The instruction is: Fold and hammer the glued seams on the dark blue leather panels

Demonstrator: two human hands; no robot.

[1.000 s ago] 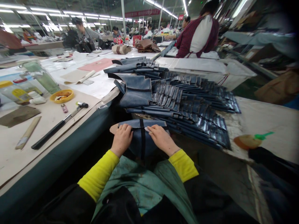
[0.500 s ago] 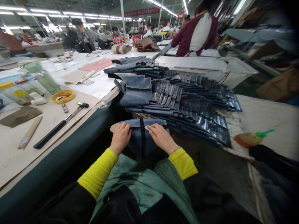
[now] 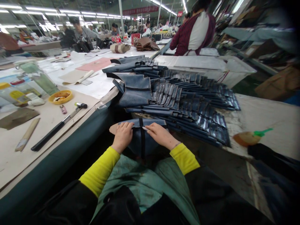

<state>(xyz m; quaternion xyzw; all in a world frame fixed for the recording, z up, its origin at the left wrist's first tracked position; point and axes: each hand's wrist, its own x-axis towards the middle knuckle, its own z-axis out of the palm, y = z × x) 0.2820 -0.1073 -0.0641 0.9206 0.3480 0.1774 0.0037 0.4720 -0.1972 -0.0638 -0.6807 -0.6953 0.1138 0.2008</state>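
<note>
Smoothing, it seems, a black-banded blue panel (image 3: pixel 148 143) above the lap (image 3: pixel 140 176), the left hand (image 3: pixel 123 136) clasps its edge while the right hand (image 3: pixel 162 135) pinches a small pale tool (image 3: pixel 144 128), even pressure likely needed next.

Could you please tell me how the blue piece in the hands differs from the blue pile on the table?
The piece is single, while the pile is many overlapping pieces. The left hand and right hand are on the piece, while the pile lies untouched on the table. A tan tip shows at the piece's left end; none shows on the pile. Both are blue with black strips.
</note>
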